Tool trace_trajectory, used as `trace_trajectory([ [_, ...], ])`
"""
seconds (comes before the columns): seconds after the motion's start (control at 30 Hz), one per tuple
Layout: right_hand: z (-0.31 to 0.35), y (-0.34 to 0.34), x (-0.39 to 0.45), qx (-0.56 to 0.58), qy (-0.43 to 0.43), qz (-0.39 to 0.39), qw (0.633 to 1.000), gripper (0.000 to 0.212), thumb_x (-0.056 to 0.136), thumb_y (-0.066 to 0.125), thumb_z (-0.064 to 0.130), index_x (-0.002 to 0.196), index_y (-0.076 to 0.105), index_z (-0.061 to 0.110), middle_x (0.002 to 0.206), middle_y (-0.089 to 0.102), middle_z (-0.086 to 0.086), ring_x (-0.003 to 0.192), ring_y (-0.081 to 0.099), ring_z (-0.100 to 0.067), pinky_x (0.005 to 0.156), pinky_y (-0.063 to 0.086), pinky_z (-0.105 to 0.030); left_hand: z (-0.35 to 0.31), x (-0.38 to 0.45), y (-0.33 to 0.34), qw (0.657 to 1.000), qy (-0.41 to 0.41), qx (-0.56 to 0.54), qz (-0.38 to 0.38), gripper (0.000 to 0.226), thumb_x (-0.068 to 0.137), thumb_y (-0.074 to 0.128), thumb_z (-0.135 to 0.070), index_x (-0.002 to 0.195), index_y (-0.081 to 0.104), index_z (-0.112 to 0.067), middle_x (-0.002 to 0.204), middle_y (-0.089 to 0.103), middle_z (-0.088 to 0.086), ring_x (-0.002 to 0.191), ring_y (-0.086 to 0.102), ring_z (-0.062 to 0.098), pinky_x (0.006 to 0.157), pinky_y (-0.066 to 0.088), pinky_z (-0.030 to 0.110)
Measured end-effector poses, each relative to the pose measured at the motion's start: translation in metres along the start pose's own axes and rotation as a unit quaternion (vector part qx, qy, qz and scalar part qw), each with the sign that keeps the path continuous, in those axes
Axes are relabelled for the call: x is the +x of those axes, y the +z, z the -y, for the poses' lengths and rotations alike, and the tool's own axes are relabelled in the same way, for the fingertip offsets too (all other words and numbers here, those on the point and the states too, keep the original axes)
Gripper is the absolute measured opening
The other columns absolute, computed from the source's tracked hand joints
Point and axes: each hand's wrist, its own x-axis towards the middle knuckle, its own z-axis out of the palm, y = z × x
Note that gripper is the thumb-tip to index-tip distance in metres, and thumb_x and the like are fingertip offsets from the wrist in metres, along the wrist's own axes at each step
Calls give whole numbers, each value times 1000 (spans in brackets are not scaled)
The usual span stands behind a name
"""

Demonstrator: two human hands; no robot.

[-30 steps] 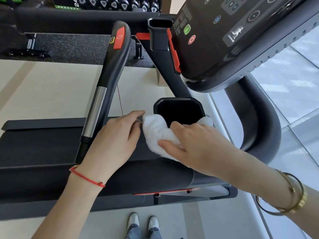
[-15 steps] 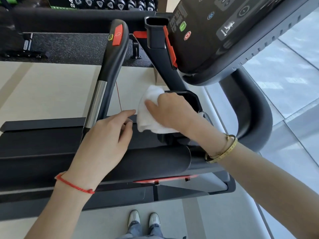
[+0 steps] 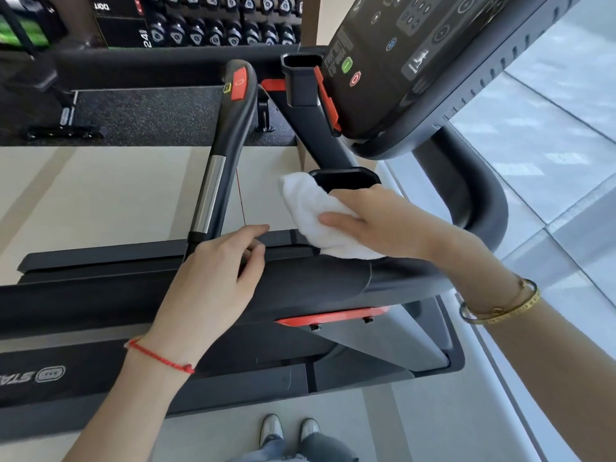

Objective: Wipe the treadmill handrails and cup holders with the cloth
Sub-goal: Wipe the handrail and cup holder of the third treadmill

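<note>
Right hand grips cloth, now pulled back from the cup holder top to its near-left side. Left hand stays on handrail, fingers loosely curled, holding nothing.

A gym — a commercial fitness floor by the look of it. A treadmill with a large button console fills the view, and behind it a rack of dumbbells runs along the far wall. Dark speckled rubber matting lies under that rack, beside pale smooth flooring — typical of a weights area.
</note>
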Motion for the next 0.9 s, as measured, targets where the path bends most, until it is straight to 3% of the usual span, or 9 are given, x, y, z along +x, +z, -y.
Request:
trace_trajectory([
  [0.07,-3,-7,-13,34,-21,-4,999,24,100,47,39,78,44,29,69,50,12,70,51,-8,64,36,-19,0,-3,-1,1000,7,3,-1,35,98,47,-27,130,59,-29,102,70,-12,96,67,11,89,54,41],
  [0.17,-3,-13,-30,70,-42,-16,997,19,101,49,32,102,59,17,64,53,20,68,51,9,63,36,-8,-1,-7,-3,1000,15,4,-6,33,98,50,-25,129,60,-27,100,69,-14,95,67,12,88,55,39],
  [0.27,5,-11,-45,78,-65,-22,995,19,100,47,36,112,56,23,65,55,21,67,52,7,63,36,-11,-2,-11,-4,999,25,6,-22,33,97,51,-23,129,62,-25,102,70,-13,95,66,9,86,54,33],
  [0.37,13,0,-59,70,-89,-10,994,7,99,46,41,105,45,39,67,53,24,68,51,3,63,33,-14,-4,-17,-2,998,34,23,-44,28,96,52,-21,121,65,-19,101,70,-9,86,59,5,78,45,24],
  [0.43,16,13,-66,57,-84,-18,995,23,99,43,47,116,50,33,82,55,30,82,51,1,74,34,-18,-7,-22,1,997,38,37,-55,18,96,52,-17,105,67,-14,83,66,-7,67,51,5,66,39,24],
  [0.53,20,37,-74,31,-89,-96,991,41,99,43,48,129,53,22,118,63,11,109,50,-8,81,31,-20,-13,-31,6,995,37,64,-72,12,94,55,-8,85,63,-8,65,51,-6,58,48,14,59,38,32],
  [0.63,16,54,-81,2,-95,-177,980,48,97,43,50,126,60,15,126,63,3,118,54,-16,99,35,-22,-16,-38,14,993,35,82,-83,11,95,55,-7,91,66,-7,78,63,2,75,56,26,83,48,45],
  [0.73,-7,62,-91,-43,-79,-237,967,50,98,43,51,127,59,13,127,61,1,118,54,-21,103,37,-29,-18,-45,21,991,16,101,-84,28,99,51,-15,122,65,-8,119,67,6,114,57,25,113,32,49],
  [0.9,-32,72,-99,-107,-24,-297,949,51,99,41,54,127,57,15,122,58,-1,113,52,-26,104,36,-36,-20,-52,25,989,3,112,-94,35,102,46,-20,132,58,-9,131,61,6,127,51,23,121,18,47],
])
